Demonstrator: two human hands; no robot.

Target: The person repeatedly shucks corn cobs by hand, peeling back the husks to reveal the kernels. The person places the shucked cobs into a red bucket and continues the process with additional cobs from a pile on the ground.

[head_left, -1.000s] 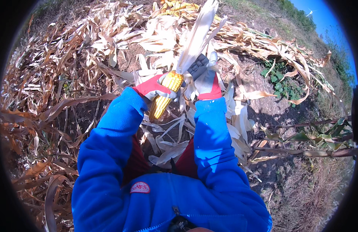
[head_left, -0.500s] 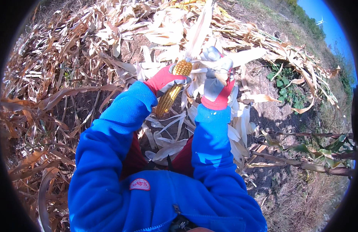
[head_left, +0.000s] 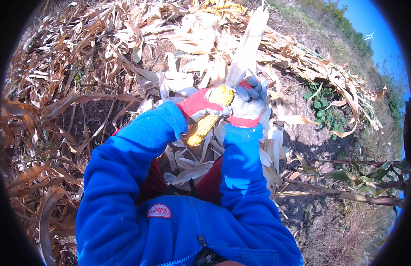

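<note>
Over the husk litter [head_left: 179, 82], in front of the chest and clear of the ground, a yellow cob [head_left: 201, 131] hangs in the left hand [head_left: 205, 106]. Gloved fingers wrap its upper half, the thumb laid across the kernels. Its long axis runs aslant: the bare lower end points back toward the body and the ground's left edge, the upper end toward the far right. From that upper end a pale husk [head_left: 250, 48] stands out in nearly the same line, reaching toward the ground's far edge.

Just right of the upper end is the right hand [head_left: 250, 104], its fingers curled inward by the base of the husk; whether they pinch it or only lie against it, I cannot tell. So the left hand has the cob's body, while the right is the nearer to where cob and husk join. The two hands are close together, at about the same reach.

More yellow cobs [head_left: 221, 6] lie at the ground's far edge. Toward its right edge are a green plant [head_left: 323, 108] and, nearer the body, a stalk [head_left: 347, 193].
</note>
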